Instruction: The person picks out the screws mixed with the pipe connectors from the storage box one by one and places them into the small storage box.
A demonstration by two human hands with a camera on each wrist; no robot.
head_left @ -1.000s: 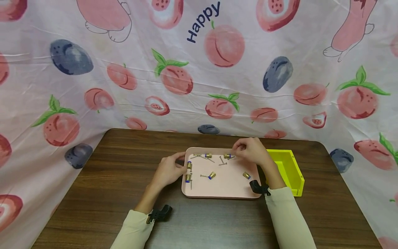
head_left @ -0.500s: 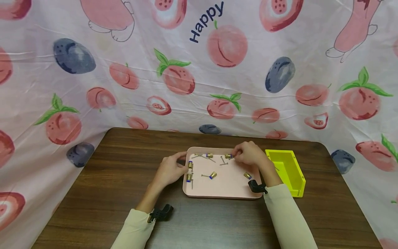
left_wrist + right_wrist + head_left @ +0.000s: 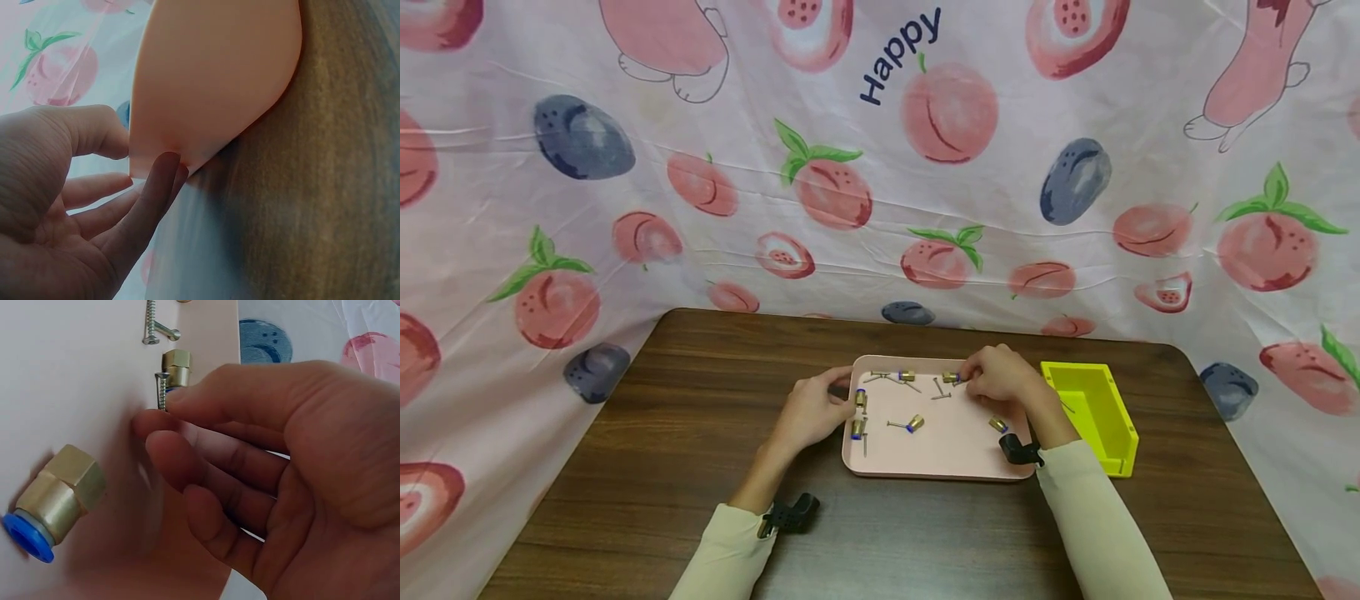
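A pink tray lies on the brown table and holds several brass fittings with blue ends and several loose screws. My left hand holds the tray's left rim; in the left wrist view the thumb lies on top of the tray's edge and a finger presses against it. My right hand is at the tray's far right. In the right wrist view its fingertips pinch a screw lying beside a brass fitting. Another fitting lies close to the palm.
A yellow open bin stands just right of the tray, close to my right forearm. Two more screws lie crossed near the tray's far edge. A fruit-printed cloth hangs behind and beside the table.
My right hand has sunk a little onto the tray's far right and closed on the screw by the fitting. My left hand has stayed on the rim.
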